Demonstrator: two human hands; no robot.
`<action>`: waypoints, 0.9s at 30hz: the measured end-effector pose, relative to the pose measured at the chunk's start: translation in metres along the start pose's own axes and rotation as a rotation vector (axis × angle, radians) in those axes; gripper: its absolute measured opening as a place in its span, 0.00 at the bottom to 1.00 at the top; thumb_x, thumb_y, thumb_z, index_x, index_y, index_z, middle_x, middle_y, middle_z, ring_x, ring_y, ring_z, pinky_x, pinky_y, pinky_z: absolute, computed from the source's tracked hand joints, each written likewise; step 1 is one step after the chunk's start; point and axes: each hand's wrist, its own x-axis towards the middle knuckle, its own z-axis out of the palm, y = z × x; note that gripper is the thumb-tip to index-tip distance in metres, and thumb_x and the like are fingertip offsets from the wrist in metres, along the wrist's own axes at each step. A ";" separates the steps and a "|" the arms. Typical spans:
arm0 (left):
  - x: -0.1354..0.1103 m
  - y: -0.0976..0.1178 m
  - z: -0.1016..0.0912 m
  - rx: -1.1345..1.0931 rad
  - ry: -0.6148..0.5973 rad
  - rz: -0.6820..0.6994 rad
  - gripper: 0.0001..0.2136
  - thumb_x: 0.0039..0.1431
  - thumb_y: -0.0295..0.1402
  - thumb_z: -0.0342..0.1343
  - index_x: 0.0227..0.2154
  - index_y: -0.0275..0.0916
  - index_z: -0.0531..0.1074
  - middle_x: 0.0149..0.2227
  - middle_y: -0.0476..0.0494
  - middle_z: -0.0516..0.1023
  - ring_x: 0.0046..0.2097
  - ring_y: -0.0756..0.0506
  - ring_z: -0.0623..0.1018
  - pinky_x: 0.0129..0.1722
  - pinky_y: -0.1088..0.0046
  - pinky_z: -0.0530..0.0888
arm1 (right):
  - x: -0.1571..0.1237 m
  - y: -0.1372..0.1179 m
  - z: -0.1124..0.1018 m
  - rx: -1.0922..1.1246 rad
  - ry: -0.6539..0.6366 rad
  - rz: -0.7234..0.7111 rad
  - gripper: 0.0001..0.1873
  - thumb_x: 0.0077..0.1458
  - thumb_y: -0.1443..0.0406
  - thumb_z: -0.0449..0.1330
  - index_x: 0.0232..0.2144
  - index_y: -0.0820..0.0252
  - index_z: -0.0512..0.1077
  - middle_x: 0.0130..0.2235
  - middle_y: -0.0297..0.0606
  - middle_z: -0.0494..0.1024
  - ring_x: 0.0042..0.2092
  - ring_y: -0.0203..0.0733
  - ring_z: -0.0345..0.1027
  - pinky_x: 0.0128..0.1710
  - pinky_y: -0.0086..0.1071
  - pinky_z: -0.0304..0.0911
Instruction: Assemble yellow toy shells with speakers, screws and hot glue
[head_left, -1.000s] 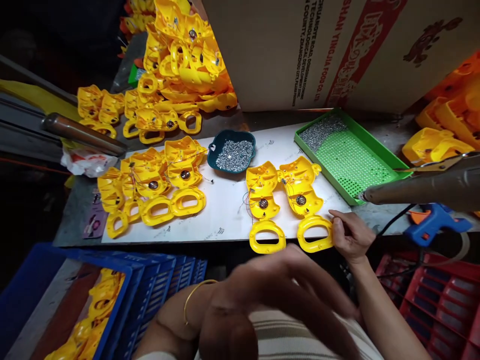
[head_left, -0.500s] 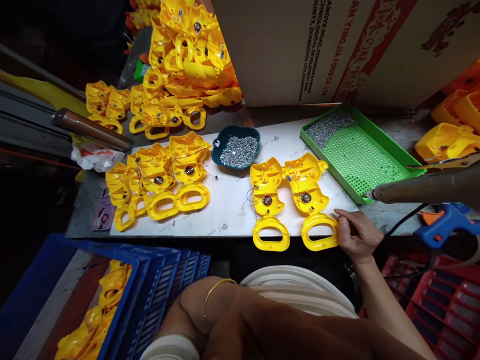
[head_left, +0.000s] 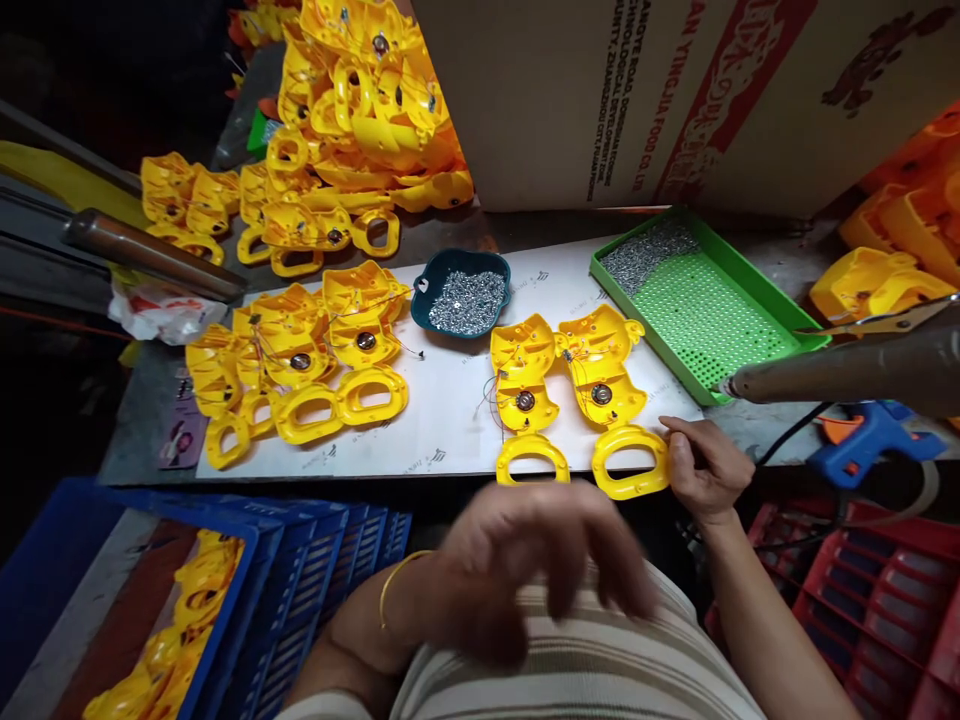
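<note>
Right hand (head_left: 701, 465) at the counter (head_left: 450, 420) edge, fingers closed on the loop handle of the right-hand yellow shell (head_left: 611, 400), which lies open side up on the white sheet near the front edge. Just beside it, touching at the top, a 2nd yellow shell (head_left: 525, 395), wires and a round speaker showing inside both. Left hand (head_left: 525, 570) is low over the lap, blurred, holds nothing I can make out; fingers look loosely spread, exact state cannot tell.

Around: teal dish of screws (head_left: 463, 295) behind the 2 shells, green tray (head_left: 705, 310) with more screws to the right, a row of finished-looking shells (head_left: 300, 370) to the left, blue crate (head_left: 225, 580) below the counter.

Risks, as judgement: both loop handles overhang the counter edge, so a tug from the right hand could slide the pair off. The thin wires could snag and pull loose from the speaker. The blurred left hand coming up could knock the near shell or the screw dish.
</note>
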 end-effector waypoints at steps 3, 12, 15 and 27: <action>0.039 -0.032 -0.039 0.028 0.400 0.137 0.11 0.62 0.42 0.55 0.28 0.41 0.68 0.29 0.46 0.74 0.32 0.47 0.74 0.35 0.70 0.72 | 0.001 -0.002 -0.003 0.110 0.066 0.072 0.14 0.53 0.72 0.58 0.40 0.57 0.78 0.25 0.33 0.75 0.24 0.35 0.68 0.24 0.31 0.63; 0.023 -0.106 -0.090 0.809 0.581 -0.045 0.23 0.55 0.29 0.60 0.54 0.40 0.67 0.44 0.42 0.77 0.45 0.45 0.77 0.51 0.65 0.72 | 0.024 -0.028 -0.004 0.178 0.109 0.030 0.16 0.52 0.73 0.58 0.42 0.56 0.79 0.26 0.35 0.77 0.24 0.37 0.69 0.24 0.32 0.62; 0.031 -0.107 -0.084 0.695 0.563 -0.047 0.20 0.57 0.28 0.58 0.54 0.41 0.67 0.41 0.45 0.79 0.44 0.47 0.79 0.51 0.67 0.74 | 0.034 -0.036 0.000 0.193 0.070 -0.002 0.17 0.52 0.73 0.58 0.43 0.55 0.79 0.27 0.35 0.78 0.25 0.38 0.70 0.24 0.33 0.62; 0.053 -0.102 -0.077 0.451 0.645 0.001 0.16 0.57 0.32 0.61 0.49 0.41 0.72 0.42 0.43 0.77 0.44 0.48 0.79 0.47 0.72 0.76 | 0.046 -0.044 0.002 0.186 -0.044 -0.026 0.21 0.51 0.75 0.58 0.45 0.54 0.78 0.28 0.35 0.77 0.27 0.38 0.70 0.26 0.34 0.63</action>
